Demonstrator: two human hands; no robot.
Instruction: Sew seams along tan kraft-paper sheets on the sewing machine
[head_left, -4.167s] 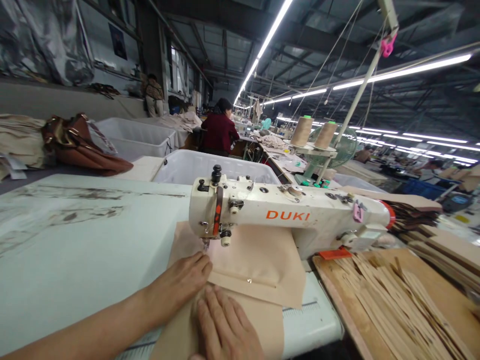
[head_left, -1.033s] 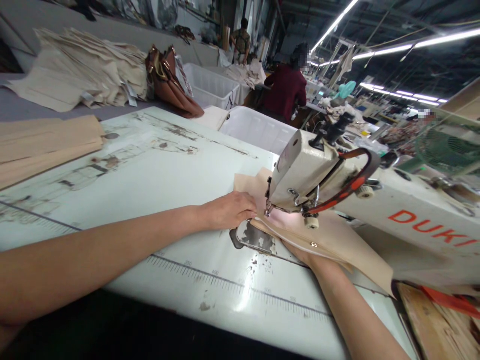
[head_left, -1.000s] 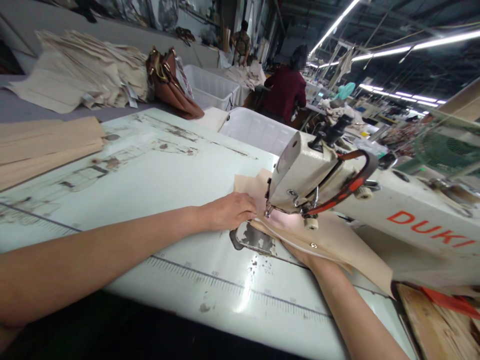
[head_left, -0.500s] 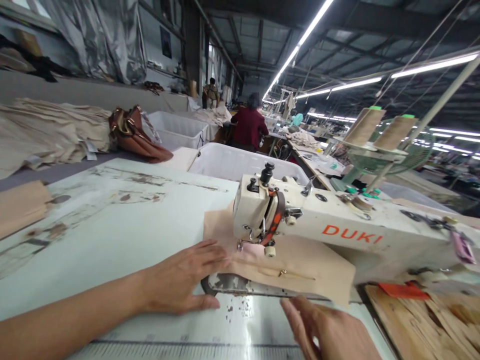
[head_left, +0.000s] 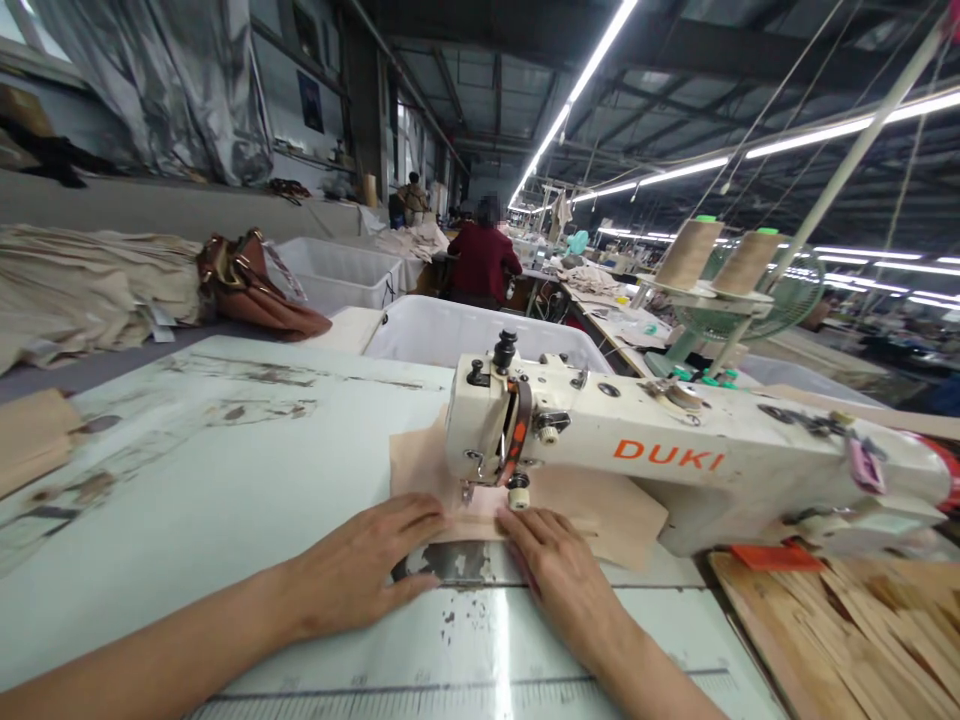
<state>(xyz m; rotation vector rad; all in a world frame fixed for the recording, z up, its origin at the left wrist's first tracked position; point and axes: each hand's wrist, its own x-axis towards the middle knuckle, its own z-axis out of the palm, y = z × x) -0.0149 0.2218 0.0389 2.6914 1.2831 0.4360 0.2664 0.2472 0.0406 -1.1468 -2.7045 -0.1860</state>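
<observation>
A beige piece of fabric (head_left: 622, 515) lies on the sewing machine bed, passing under the needle area and the presser foot (head_left: 466, 492) of the white sewing machine (head_left: 577, 430). My left hand (head_left: 367, 560) rests on the fabric's near edge, left of the needle, its fingers stretched out and thumb apart on the table. On the other side, my right hand (head_left: 551, 560) lies with extended fingers on the same edge, fingertips just right of the presser foot. The zipper strip along that edge is mostly covered by my right hand.
Stacked beige fabric (head_left: 90, 285) and a brown handbag (head_left: 262, 285) stand at the left. Behind the machine is a white plastic bin (head_left: 480, 325). Thread cones (head_left: 690, 253) rise at the right, above a wooden board (head_left: 847, 640). A person in dark red (head_left: 484, 260) sits farther back.
My right hand has moved up and left from the table onto the fabric, covering the zipper and its pull. My left hand stays near the needle. The view has shifted slightly.
</observation>
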